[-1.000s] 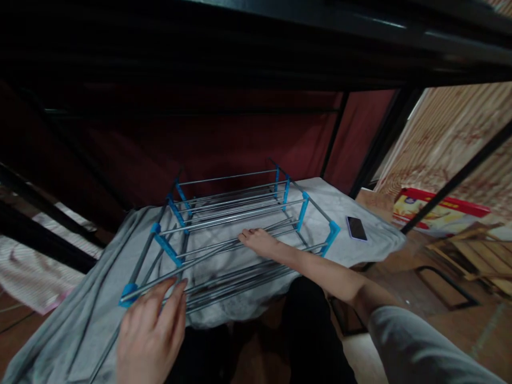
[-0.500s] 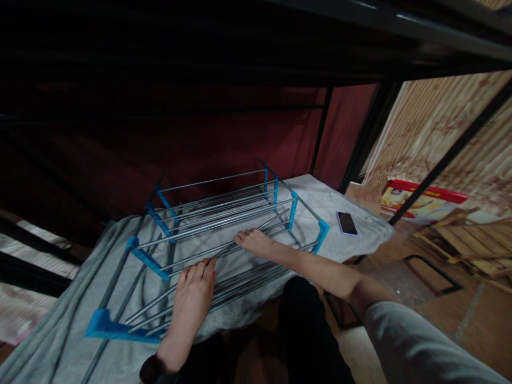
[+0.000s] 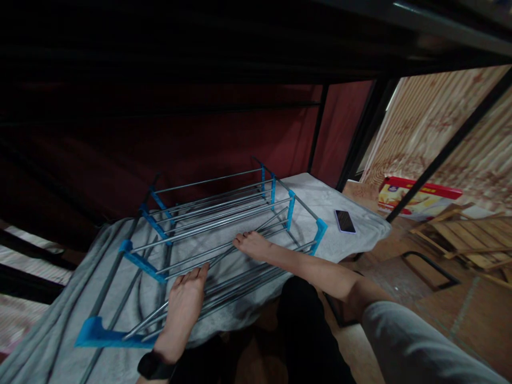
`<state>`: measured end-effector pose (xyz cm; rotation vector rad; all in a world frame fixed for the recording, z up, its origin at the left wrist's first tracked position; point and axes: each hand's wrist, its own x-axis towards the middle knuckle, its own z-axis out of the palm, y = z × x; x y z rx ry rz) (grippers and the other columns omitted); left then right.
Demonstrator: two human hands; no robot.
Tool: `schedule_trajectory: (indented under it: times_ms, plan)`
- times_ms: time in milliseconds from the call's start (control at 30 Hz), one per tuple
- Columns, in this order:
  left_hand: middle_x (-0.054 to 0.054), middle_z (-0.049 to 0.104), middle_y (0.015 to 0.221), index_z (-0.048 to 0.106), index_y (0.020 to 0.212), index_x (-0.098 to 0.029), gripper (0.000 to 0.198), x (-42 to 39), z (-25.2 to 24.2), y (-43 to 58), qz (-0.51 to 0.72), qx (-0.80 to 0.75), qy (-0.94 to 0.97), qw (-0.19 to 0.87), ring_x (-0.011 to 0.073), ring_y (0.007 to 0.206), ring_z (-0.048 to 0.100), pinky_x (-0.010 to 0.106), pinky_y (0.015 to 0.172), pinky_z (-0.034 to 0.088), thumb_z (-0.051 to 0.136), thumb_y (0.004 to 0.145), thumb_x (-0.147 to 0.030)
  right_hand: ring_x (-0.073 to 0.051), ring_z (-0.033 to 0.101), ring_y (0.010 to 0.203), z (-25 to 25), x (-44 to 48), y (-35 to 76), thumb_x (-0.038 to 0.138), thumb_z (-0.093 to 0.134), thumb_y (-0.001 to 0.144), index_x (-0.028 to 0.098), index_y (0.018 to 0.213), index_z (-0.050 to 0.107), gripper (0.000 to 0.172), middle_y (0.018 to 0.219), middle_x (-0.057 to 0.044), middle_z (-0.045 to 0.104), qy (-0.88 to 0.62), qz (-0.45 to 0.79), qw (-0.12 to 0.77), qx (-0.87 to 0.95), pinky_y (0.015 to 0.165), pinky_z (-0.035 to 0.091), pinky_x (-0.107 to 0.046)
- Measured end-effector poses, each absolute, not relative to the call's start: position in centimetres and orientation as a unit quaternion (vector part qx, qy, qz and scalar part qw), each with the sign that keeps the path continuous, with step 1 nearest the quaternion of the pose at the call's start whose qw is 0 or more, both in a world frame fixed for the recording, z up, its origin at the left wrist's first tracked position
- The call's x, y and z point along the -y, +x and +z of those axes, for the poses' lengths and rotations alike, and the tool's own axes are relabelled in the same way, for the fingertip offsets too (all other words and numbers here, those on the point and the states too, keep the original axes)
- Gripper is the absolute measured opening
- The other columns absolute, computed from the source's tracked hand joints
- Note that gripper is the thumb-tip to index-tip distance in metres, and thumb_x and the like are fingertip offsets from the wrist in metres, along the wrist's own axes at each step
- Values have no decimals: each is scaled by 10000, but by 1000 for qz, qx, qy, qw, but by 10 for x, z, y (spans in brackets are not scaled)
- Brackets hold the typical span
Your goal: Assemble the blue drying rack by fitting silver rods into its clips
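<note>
A shoe-rack-like frame of grey metal tubes with blue plastic brackets (image 3: 144,265) lies on a grey blanket (image 3: 316,192). A loose metal rod (image 3: 272,217) crosses the front tiers at a slant, from the blue bracket at lower left towards the right side. My left hand (image 3: 186,296), with a black watch at the wrist, is closed over the rod's left part. Farther right, my right hand (image 3: 252,245) is curled round the same rod near its middle. The undersides of both hands, with the thumbs, are hidden.
A phone (image 3: 344,221) lies on the blanket to the right. Dark metal bars (image 3: 318,133) and a red panel (image 3: 240,144) stand behind the rack. Beyond the bed's edge are a red and yellow box (image 3: 416,197) and a folded wooden piece (image 3: 468,237) on the floor.
My left hand has slid a little to the left and down along the rod, away from the right hand. The right hand stays almost where it was. The view has shifted slightly.
</note>
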<state>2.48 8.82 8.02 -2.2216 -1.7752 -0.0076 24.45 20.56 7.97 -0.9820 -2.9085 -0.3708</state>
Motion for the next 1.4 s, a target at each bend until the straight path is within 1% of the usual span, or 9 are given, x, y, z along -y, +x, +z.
schedule_trajectory:
  times_ms: [100, 267, 533, 633, 900, 1033, 1167, 1300, 1400]
  plan:
    - [137, 677, 1101, 539, 1309, -146, 507, -87, 84, 21, -2, 628, -763, 150, 228, 921, 656, 375, 853, 464, 326, 861, -40, -217, 650, 877, 80, -204, 241, 73, 352, 936, 130, 1098, 518, 239, 1071, -136, 638, -315, -117, 27, 941, 705, 518, -349]
    - [139, 669, 1126, 535, 1313, -139, 513, -84, 91, 20, -4, 642, -754, 139, 229, 963, 649, 369, 871, 465, 364, 842, -29, -213, 649, 877, 80, -202, 239, 71, 359, 935, 130, 1110, 508, 238, 1079, -132, 635, -306, -114, 33, 945, 696, 520, -350]
    - [125, 670, 1114, 516, 1333, -162, 480, -91, 80, 20, -6, 642, -753, 148, 218, 899, 655, 352, 829, 471, 330, 898, -83, -210, 651, 907, 86, -206, 245, 76, 363, 941, 130, 1115, 512, 235, 1075, -130, 638, -314, -116, 23, 942, 703, 520, -343]
    - [118, 668, 1123, 514, 1334, -180, 475, -93, 78, 18, -1, 647, -748, 145, 215, 909, 655, 343, 832, 468, 336, 902, -96, -208, 652, 903, 86, -207, 245, 80, 366, 944, 133, 1112, 516, 231, 1075, -129, 639, -315, -119, 24, 941, 701, 520, -342]
    - [105, 663, 1153, 521, 1323, -182, 463, -97, 76, 17, -1, 658, -741, 131, 222, 941, 649, 348, 857, 463, 275, 935, -122, -216, 652, 897, 80, -211, 246, 70, 363, 940, 127, 1098, 535, 240, 1058, -118, 642, -304, -120, 44, 944, 699, 524, -348]
    - [104, 666, 1149, 519, 1320, -189, 460, -100, 76, 19, 7, 660, -740, 128, 221, 951, 650, 340, 865, 457, 298, 924, -111, -217, 655, 895, 80, -213, 247, 72, 373, 939, 135, 1099, 537, 238, 1066, -118, 645, -313, -118, 42, 941, 695, 520, -348]
    - [122, 676, 1122, 541, 1289, -163, 474, -109, 80, 18, -1, 650, -748, 134, 235, 951, 657, 352, 869, 452, 299, 895, -60, -210, 656, 894, 84, -219, 246, 73, 374, 937, 142, 1102, 540, 244, 1082, -117, 647, -313, -109, 36, 943, 720, 512, -343]
    - [137, 689, 1062, 585, 1204, -140, 456, -116, 88, 23, -3, 655, -745, 130, 247, 928, 666, 359, 838, 455, 296, 872, -22, -206, 654, 921, 88, -225, 245, 65, 373, 930, 147, 1114, 548, 267, 1095, -118, 651, -312, -86, 19, 946, 780, 498, -340]
    - [132, 691, 1023, 603, 1138, -138, 407, -123, 94, 28, 4, 657, -745, 110, 247, 937, 664, 351, 825, 458, 332, 861, -16, -211, 650, 950, 87, -227, 241, 130, 389, 952, 155, 1108, 569, 239, 1110, -122, 650, -325, -69, 9, 943, 835, 480, -339]
